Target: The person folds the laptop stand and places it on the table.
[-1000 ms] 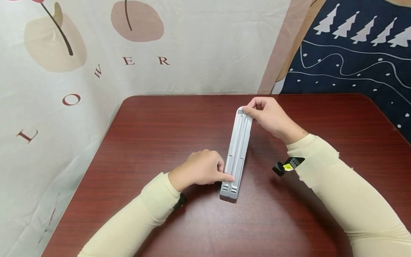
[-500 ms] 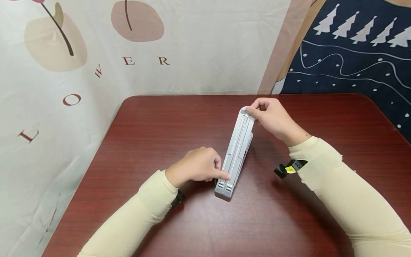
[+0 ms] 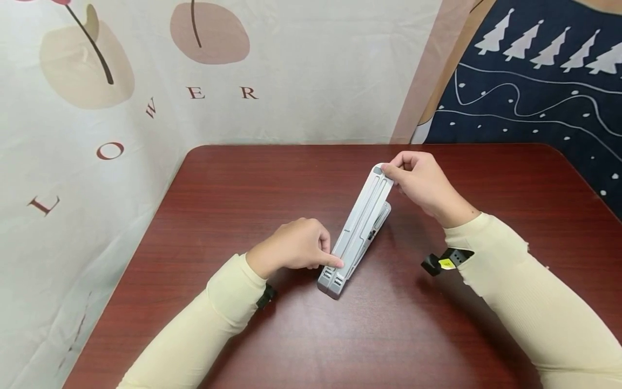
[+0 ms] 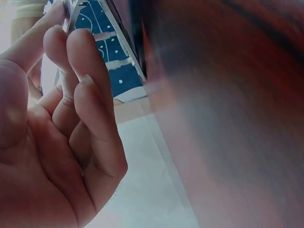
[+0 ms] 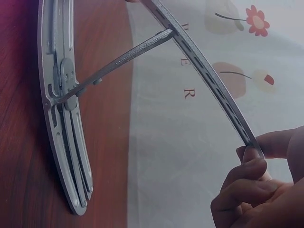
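A folding laptop stand (image 3: 360,219), silver with grey pads, slants across the middle of the table. My right hand (image 3: 427,183) pinches the far end of its upper arms between thumb and fingers. Near the hinge end, my left hand (image 3: 297,246) holds the stand with its thumb across the top. From the right wrist view, the upper arm (image 5: 211,78) is raised off the lower bars (image 5: 61,137), and a strut (image 5: 126,54) joins them. The left wrist view has the palm and curled fingers in front, with only part of the stand showing behind them.
The stand is on a dark red-brown wooden table (image 3: 218,189). A pale printed cloth (image 3: 311,70) hangs behind it, beside a navy cloth with white trees (image 3: 525,102) at the right. Black wrist straps show below both sleeves.
The upper arms have lifted away from the lower bars, widening the gap on the right side. The stand has turned clockwise, its far end shifting right with my right hand while my left drifts slightly left.
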A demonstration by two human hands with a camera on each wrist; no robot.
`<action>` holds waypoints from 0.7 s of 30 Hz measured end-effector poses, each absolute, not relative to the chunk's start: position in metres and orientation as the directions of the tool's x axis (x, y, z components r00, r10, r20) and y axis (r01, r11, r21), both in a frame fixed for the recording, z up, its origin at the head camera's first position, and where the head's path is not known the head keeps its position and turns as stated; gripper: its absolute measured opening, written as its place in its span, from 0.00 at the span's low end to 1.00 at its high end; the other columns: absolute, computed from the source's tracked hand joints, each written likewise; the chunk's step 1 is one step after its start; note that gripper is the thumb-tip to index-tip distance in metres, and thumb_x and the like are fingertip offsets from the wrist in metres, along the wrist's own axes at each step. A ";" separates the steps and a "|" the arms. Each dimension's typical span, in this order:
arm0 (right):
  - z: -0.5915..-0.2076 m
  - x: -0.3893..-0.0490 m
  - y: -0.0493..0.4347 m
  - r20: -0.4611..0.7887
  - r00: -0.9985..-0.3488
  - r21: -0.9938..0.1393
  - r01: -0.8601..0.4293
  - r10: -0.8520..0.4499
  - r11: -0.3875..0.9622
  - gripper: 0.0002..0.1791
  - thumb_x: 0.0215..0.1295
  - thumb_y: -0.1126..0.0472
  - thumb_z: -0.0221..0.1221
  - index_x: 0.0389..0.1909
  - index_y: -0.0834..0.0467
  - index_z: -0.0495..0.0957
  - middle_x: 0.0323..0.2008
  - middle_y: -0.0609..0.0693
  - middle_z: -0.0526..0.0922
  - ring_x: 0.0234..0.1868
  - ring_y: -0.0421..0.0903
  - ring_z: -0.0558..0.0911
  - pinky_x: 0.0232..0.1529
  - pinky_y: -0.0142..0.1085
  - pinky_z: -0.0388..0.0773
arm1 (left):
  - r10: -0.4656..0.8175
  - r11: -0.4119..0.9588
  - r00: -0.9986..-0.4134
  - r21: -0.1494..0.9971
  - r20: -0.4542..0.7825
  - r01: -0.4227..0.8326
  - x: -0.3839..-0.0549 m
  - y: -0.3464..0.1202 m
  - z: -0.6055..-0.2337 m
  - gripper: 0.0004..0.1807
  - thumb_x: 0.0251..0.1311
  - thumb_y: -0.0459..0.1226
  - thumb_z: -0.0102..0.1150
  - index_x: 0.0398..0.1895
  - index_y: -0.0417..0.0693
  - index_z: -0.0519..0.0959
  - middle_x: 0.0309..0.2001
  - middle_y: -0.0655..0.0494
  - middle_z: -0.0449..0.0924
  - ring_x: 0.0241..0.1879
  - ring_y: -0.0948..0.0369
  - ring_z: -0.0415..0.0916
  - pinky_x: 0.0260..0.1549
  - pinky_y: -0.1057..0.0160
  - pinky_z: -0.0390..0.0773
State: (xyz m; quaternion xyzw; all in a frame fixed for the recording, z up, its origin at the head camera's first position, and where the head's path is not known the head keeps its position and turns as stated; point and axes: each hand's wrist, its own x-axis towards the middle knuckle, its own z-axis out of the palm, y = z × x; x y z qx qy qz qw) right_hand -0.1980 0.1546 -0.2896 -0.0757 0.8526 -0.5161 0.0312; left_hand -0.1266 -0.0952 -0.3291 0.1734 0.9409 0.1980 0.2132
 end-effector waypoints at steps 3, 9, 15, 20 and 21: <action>-0.289 -0.196 0.156 0.028 -0.989 -0.886 -0.093 -0.148 0.454 0.13 0.71 0.57 0.59 0.34 0.63 0.79 0.26 0.45 0.76 0.26 0.41 0.73 0.25 0.29 0.72 | 0.405 0.863 -0.851 0.447 -0.335 0.235 -0.128 -0.096 -0.329 0.23 0.46 0.64 0.71 0.13 0.59 0.79 0.09 0.69 0.76 0.16 0.66 0.76 0.33 0.59 0.73; -0.287 -0.194 0.160 0.022 -0.988 -0.895 -0.086 -0.150 0.437 0.13 0.71 0.56 0.59 0.34 0.64 0.79 0.23 0.43 0.75 0.25 0.38 0.72 0.24 0.28 0.72 | 0.398 0.866 -0.853 0.446 -0.337 0.228 -0.130 -0.099 -0.328 0.23 0.46 0.63 0.72 0.13 0.60 0.79 0.10 0.68 0.77 0.17 0.66 0.76 0.30 0.59 0.73; -0.289 -0.193 0.162 0.010 -0.991 -0.904 -0.065 -0.133 0.422 0.12 0.71 0.57 0.59 0.33 0.62 0.79 0.23 0.44 0.77 0.25 0.41 0.74 0.25 0.29 0.73 | 0.393 0.869 -0.858 0.438 -0.330 0.229 -0.133 -0.101 -0.328 0.22 0.46 0.63 0.72 0.14 0.61 0.78 0.11 0.69 0.78 0.17 0.66 0.75 0.29 0.60 0.73; -0.289 -0.193 0.164 -0.002 -0.991 -0.903 -0.055 -0.133 0.427 0.12 0.71 0.57 0.59 0.33 0.62 0.78 0.23 0.43 0.77 0.25 0.43 0.74 0.25 0.29 0.73 | 0.388 0.873 -0.862 0.430 -0.325 0.231 -0.136 -0.103 -0.328 0.22 0.46 0.64 0.71 0.16 0.62 0.78 0.12 0.68 0.78 0.18 0.66 0.75 0.29 0.59 0.73; -0.289 -0.193 0.165 -0.004 -0.991 -0.902 -0.054 -0.132 0.428 0.12 0.71 0.56 0.59 0.33 0.62 0.79 0.24 0.43 0.77 0.25 0.43 0.74 0.25 0.29 0.73 | 0.388 0.872 -0.863 0.432 -0.324 0.230 -0.136 -0.104 -0.328 0.22 0.46 0.64 0.71 0.17 0.61 0.78 0.13 0.67 0.78 0.18 0.65 0.76 0.29 0.59 0.73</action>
